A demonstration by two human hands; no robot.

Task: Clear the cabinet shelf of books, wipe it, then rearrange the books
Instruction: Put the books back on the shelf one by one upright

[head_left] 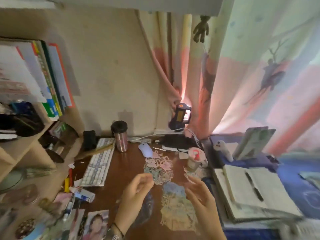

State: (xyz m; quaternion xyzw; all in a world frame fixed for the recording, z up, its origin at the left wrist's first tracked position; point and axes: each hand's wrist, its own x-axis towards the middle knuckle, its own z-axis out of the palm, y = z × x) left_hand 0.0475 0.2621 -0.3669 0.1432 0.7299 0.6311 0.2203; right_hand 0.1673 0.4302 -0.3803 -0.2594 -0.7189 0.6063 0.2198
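Nearest the camera, two bare forearms are raised over the brown desk (124,163). The left hand (135,193) is held with its back toward the camera, a dark band at the wrist, and its fingers are loosely curled with the tips drawn together; whether anything is pinched between them cannot be told through the blur. The right hand (200,193) is held just beside it, apart from it, with fingers spread and relaxed and nothing grasped.

Under and beyond the hands, cut-paper mats (161,167) are laid on the desk. To the right an open notebook (256,191) is seen with a pen (254,186) lying on its page. To the left a white keyboard (98,165) is set at a slant, and a steel tumbler (120,135) is stood upright behind it.

Farthest, at upper left, the books (50,78) are found on the cabinet shelf (26,142), leaned against one another, well apart from both hands.
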